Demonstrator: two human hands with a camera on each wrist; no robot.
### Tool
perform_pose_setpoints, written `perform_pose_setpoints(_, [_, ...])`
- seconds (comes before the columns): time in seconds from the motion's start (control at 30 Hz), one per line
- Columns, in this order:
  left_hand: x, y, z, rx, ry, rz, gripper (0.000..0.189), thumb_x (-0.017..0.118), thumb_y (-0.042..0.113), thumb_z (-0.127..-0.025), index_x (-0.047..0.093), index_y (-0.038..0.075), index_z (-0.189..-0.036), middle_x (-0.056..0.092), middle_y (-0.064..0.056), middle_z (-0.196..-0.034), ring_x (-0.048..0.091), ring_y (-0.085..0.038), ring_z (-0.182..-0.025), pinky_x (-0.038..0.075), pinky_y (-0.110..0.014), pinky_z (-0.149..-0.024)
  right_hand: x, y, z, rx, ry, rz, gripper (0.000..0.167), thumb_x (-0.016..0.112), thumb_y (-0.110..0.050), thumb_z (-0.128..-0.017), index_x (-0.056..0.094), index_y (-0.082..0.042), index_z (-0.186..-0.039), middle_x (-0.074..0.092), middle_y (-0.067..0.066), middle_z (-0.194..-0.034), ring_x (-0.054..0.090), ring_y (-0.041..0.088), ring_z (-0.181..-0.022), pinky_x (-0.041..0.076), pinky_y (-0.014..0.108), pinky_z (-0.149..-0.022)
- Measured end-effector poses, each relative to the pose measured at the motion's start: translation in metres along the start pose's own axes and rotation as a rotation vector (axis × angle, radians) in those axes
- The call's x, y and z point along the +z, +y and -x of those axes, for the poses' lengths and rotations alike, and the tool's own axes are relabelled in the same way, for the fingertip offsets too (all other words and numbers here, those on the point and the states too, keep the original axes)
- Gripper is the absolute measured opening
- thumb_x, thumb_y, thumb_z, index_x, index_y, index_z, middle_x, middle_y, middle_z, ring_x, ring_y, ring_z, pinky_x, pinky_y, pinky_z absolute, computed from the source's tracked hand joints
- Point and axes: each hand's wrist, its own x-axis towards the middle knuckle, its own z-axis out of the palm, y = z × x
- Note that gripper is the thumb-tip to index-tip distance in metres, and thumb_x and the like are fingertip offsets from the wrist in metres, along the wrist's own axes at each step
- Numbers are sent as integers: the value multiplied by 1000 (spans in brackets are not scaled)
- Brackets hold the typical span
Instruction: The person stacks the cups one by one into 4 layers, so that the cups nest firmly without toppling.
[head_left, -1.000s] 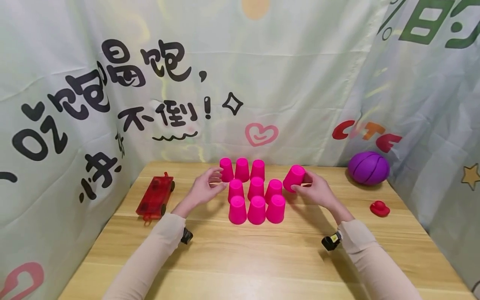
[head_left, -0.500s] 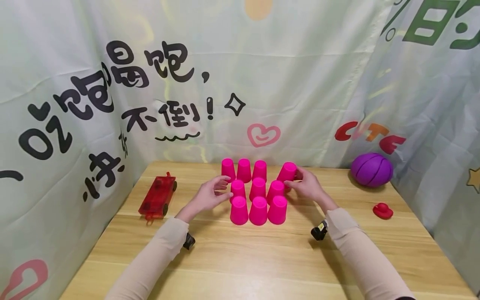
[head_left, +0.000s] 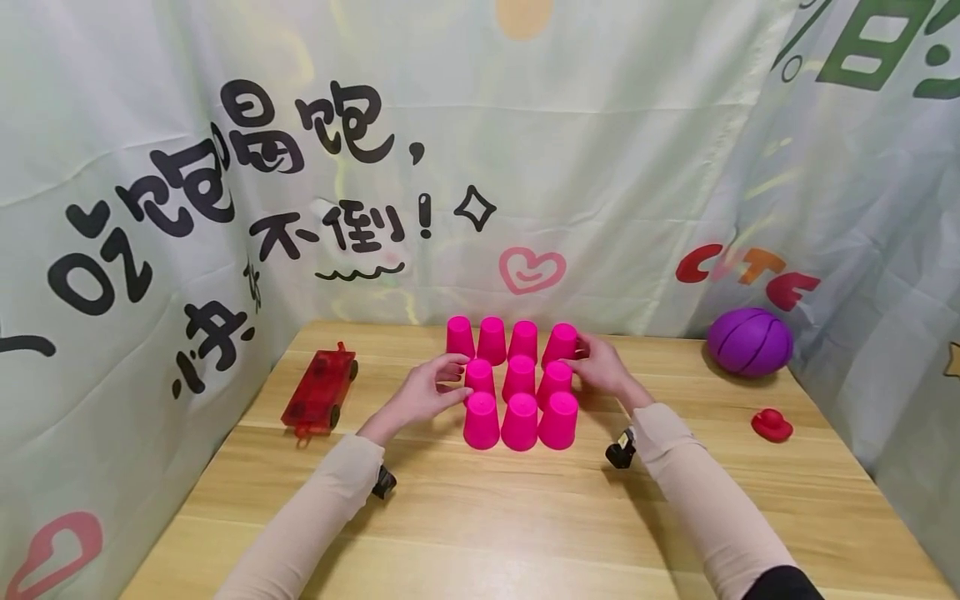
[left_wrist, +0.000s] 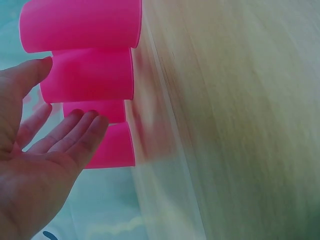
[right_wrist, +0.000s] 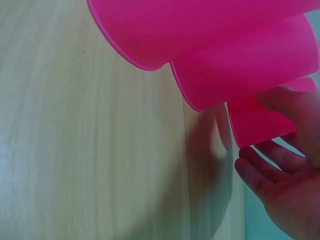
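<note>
Holding the end cup, the right hand has its thumb on the near side and its fingers round the far right. A second ago this cup was tilted and apart from the others; now it is nearly upright, just beside the three cups to its left. That makes the back row four long, though I cannot tell whether the end cup's rim is fully down on the table.

Nearer the person than the end cup are the middle row and the front row, three each, all mouth down. Left of the end cup, beyond the middle row, is the left hand, thumb and fingers apart and clamped on nothing; whether it touches a cup I cannot tell. It has come slightly toward the person.

Well right of the end cup lies the ball; the hat is also right, but nearer the person. Well left is the cart.
</note>
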Motion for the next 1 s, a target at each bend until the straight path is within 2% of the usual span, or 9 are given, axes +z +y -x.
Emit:
perform_pose_setpoints(0.27, [2, -1, -2, -7, 8, -7, 52, 81, 13, -94, 59, 7, -141, 71, -19, -129, 71, -36, -118, 61, -47, -101, 4, 2, -4, 23, -19, 13, 57, 69, -5, -96, 50, 7, -149, 64, 33, -137, 65, 49, -125, 54, 56, -108])
perform_pose_setpoints(0.8, [4, 5, -2, -9, 21, 2, 51, 80, 10, -93, 59, 6, -139, 72, -20, -125, 72, -37, -116, 61, -47, -100, 7, 0, -10, 13, -34, 52, 56, 70, -8, -95, 52, 7, -146, 65, 33, -136, 65, 49, -124, 53, 56, -110])
perform_pose_setpoints(1.0, [6, 5, -3, -31, 24, 4, 51, 80, 10, -93, 59, 5, -139, 72, -19, -125, 72, -36, -116, 62, -46, -100, 7, 1, -11, 12, -33, 62, 56, 70, -9, -96, 52, 6, -147, 65, 33, -136, 66, 49, -123, 53, 57, -110])
